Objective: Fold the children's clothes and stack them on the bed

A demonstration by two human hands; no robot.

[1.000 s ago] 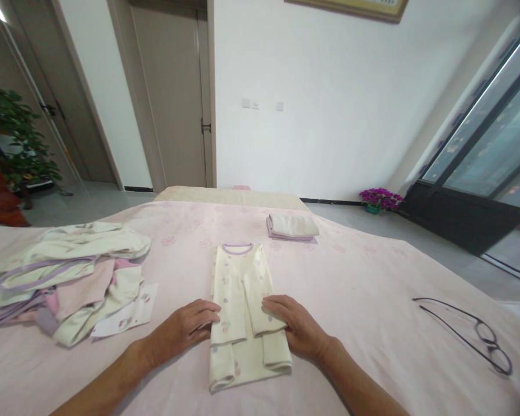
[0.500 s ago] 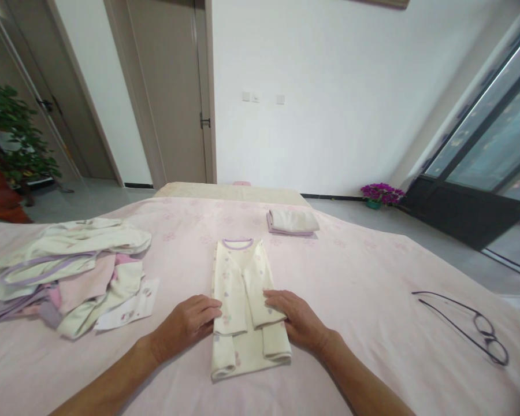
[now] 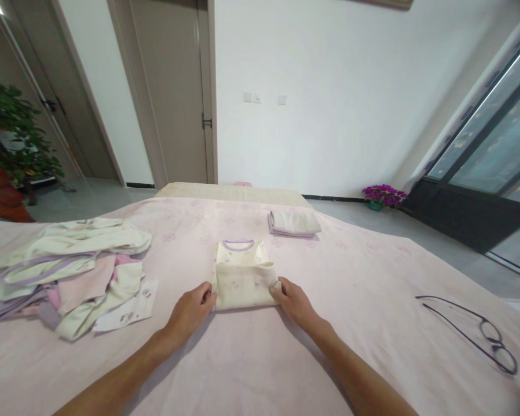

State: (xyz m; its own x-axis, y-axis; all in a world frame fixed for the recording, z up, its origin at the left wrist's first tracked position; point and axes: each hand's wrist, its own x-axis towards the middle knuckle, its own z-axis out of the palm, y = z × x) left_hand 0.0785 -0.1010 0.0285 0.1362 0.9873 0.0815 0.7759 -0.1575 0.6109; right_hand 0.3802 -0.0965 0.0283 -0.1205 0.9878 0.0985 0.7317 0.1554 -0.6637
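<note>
A small cream shirt [image 3: 244, 288] with faint prints and a purple-edged neckline lies in front of me, its lower part folded up over the body below the collar. My left hand [image 3: 195, 309] pinches the folded shirt at its left edge, fingers curled. At the opposite edge my right hand [image 3: 295, 301] grips the fabric between thumb and fingers. Beyond the shirt, slightly right, rests a neat folded stack of cream and lilac cloth [image 3: 294, 222], touched by neither hand.
Crumpled clothes [image 3: 78, 260] in cream, pink and lilac are heaped at the left, with a white printed card [image 3: 130, 309] beside them. Eyeglasses [image 3: 489, 338] lie open at the right on the pink cloth cover [image 3: 364, 306]. Behind stand a door [image 3: 169, 92] and potted purple flowers [image 3: 383, 196].
The shirt's lower part has been folded upward, making it shorter. Both hands have gone from resting flat at its sides to pinching its edges.
</note>
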